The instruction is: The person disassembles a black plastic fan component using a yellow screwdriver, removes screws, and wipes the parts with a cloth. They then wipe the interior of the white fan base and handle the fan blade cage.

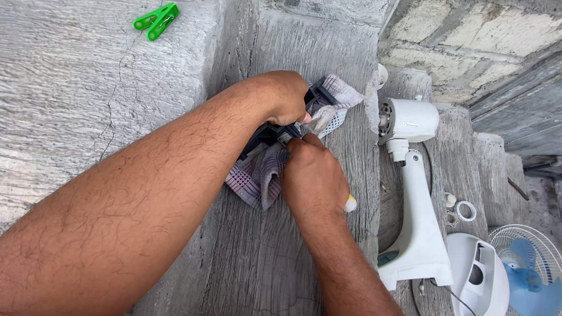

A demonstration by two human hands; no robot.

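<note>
Gripping dark part [275, 136] in cloth [257, 175]

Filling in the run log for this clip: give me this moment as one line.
left hand: grips dark plastic part | right hand: pinches checked cloth against it | surface: concrete step | nearby: white fan stand, green clothespin

No packages, signs or screens in view. One small label: a faint grey printed mark [413, 123] on the side of the white fan motor housing [410, 119], illegible.
</note>
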